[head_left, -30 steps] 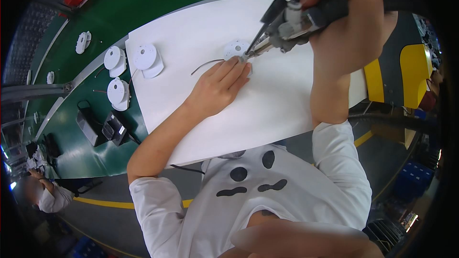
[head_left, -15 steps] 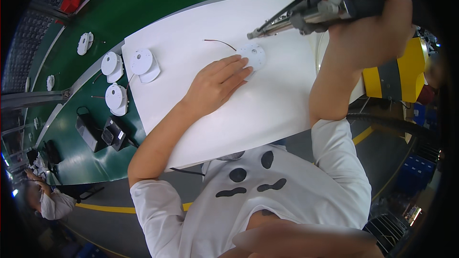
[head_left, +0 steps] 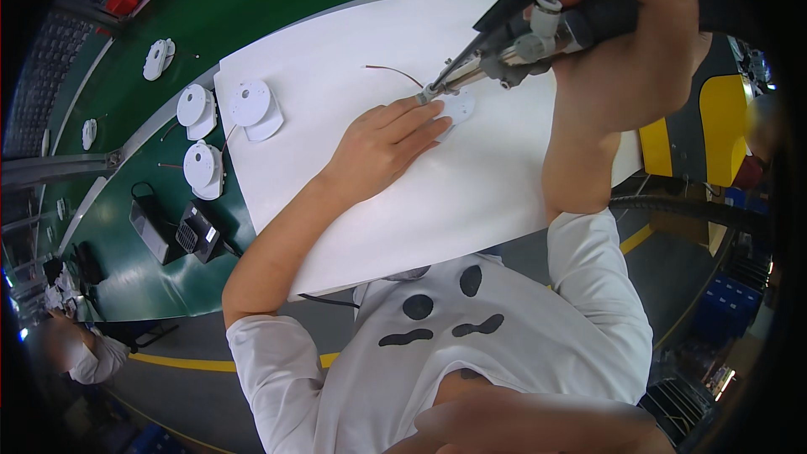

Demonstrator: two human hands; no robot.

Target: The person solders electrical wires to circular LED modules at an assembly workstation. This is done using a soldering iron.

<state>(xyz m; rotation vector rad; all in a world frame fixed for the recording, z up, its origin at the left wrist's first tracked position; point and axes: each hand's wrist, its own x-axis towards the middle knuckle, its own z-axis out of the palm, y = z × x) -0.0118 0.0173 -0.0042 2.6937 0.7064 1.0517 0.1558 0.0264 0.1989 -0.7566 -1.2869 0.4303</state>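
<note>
On the white sheet, my left hand (head_left: 378, 150) steadies a round white plastic housing (head_left: 461, 108), its fingers pressed together over the near left edge. A thin dark-red wire (head_left: 395, 71) runs out from the housing toward the far left. In my right hand (head_left: 626, 76), fingers wrapped round its dark body, is a screwdriver-like power tool (head_left: 496, 63) with a metal front end. It slants down to the left, its tip over the housing's far left edge beside my left fingertips. Whether the tip touches is hidden.
Two-part white housings (head_left: 252, 105) stand at the left, on the white sheet (head_left: 361, 235) and the green bench (head_left: 118, 286). Another white housing (head_left: 158, 59) lies farther back. Two black devices (head_left: 155, 231) sit nearer. A yellow-and-black object (head_left: 723, 130) is at right; a person (head_left: 97, 357) at lower left.
My right hand has brought the tool down and left, from beyond the housing to its far left edge. The housing under my left hand has shifted slightly right and nearer.
</note>
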